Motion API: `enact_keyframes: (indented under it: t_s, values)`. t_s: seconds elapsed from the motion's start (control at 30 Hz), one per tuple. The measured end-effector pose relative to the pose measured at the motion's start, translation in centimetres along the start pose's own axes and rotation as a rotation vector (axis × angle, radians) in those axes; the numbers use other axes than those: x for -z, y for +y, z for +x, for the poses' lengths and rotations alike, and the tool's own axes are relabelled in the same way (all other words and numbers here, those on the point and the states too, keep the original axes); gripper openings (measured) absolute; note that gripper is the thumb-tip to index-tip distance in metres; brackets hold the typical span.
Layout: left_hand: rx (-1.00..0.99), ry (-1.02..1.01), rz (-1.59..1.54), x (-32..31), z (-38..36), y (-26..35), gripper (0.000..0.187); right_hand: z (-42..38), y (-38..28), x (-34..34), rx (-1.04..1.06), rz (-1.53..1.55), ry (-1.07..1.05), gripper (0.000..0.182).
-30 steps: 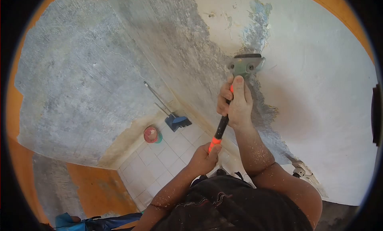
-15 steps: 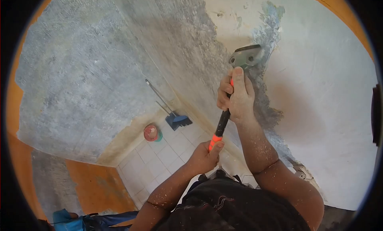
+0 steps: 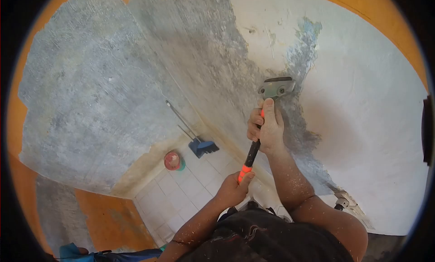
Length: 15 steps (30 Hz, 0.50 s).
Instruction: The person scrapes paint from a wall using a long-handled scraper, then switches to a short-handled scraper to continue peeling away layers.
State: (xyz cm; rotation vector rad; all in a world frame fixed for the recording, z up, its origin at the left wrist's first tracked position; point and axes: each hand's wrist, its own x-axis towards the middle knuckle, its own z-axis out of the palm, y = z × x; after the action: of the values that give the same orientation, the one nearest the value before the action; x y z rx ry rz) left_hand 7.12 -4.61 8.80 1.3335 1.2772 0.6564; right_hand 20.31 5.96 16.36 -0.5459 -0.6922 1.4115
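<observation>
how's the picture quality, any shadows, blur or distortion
Head view: black corners ring a round image, and wide-angle distortion seems to bow the pale wall's upper edge; same head view, a soft shadow darkens that wall beside the right hand, scraper head fairly sharp.

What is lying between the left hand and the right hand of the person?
The head view shows a stretch of tool handle between the left hand and the right hand: black, with orange next to the left hand.

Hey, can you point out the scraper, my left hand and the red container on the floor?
Scraper (image 3: 252, 152): head view, on the black handle between the hands.
Left hand (image 3: 234, 190): head view, on the back of the hand.
Red container (image 3: 171, 165): head view, on its red surface.
</observation>
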Motion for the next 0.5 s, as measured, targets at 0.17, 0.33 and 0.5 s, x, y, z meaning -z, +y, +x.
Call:
enact_keyframes:
  t_s: [0.17,0.33,0.5]
  values:
    - [0.033,0.016,0.011,1.6,0.7,1.1,0.037,0.8,-0.3,-1.5,-0.056,0.022,0.039,0.037]
    - [0.081,-0.006,0.004,1.4,0.4,0.3,0.038,0.9,1.2,-0.3,-0.021,-0.003,0.015,0.035]
    - [0.097,-0.009,-0.056,3.2,1.5,0.9,0.036,1.6,1.2,-2.0,-0.008,-0.015,0.037,0.033]
